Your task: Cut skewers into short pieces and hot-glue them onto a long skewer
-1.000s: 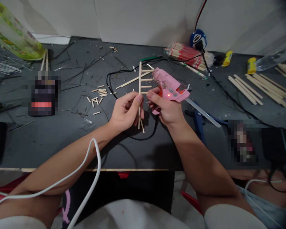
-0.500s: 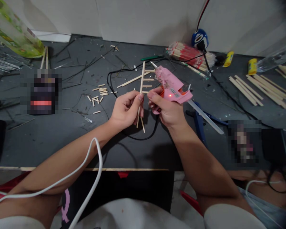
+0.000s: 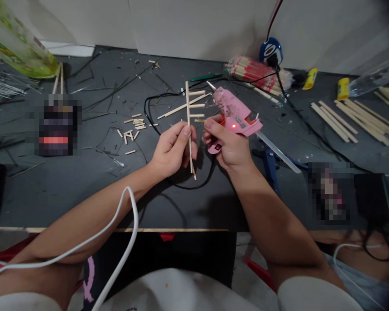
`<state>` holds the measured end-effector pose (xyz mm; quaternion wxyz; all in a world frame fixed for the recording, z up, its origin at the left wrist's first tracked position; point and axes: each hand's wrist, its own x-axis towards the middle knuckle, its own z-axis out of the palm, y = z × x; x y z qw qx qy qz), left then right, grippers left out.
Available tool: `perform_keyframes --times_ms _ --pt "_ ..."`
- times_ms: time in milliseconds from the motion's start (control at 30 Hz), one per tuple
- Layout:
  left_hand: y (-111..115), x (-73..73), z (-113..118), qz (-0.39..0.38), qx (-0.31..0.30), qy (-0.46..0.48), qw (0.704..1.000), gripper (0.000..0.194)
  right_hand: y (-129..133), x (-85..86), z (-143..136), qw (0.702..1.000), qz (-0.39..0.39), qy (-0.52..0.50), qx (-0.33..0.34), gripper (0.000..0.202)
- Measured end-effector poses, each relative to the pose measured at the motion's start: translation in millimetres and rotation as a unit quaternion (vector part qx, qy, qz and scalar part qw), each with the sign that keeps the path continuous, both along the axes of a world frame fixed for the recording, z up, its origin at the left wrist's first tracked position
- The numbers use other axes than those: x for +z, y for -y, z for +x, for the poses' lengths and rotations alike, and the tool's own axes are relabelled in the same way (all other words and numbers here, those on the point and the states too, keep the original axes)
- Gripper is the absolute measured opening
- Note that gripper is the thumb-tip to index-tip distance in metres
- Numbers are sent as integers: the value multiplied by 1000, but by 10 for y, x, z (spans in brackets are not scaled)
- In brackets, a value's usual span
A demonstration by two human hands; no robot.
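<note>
A frame of thin wooden sticks [image 3: 188,103] is pinched in my left hand [image 3: 173,149]; its long stick points up and away, with several short sticks sticking out to the right. My right hand [image 3: 228,144] is wrapped round a pink glue gun [image 3: 231,106], whose red light is lit. The gun's metal tip points up and left, apart from the frame. A clear glue stick [image 3: 278,153] juts from the gun's back. Left of my left hand, several short cut pieces [image 3: 138,123] lie on the dark table [image 3: 100,190].
Long sticks [image 3: 333,122] lie at the right. Behind the gun are a red-and-clear pack of sticks [image 3: 257,73] and a blue round socket [image 3: 271,51]. Blue pliers [image 3: 270,168] lie beside my right wrist. A green bag [image 3: 22,43] stands at the back left. Black cable loops behind my hands.
The frame in my left hand has turned and its top has moved left, away from the glue gun's tip. The gun has shifted slightly, still held in my right hand.
</note>
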<state>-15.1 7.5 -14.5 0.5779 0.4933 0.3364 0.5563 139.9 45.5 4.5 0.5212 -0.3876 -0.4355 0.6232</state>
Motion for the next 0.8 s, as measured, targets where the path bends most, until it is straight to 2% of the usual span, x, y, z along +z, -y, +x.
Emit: perform_keyframes --times_ms 267,533,800 --pt "-54 79 -30 -30 -10 53 998 40 -20 -18 9 1000 12 3 -3 31" --pt "-87 51 -36 -37 20 21 999 40 35 -12 -9 999 11 50 14 32" --pt "-78 33 -27 -21 46 -16 999 38 35 -3 -15 998 4 67 0 32"
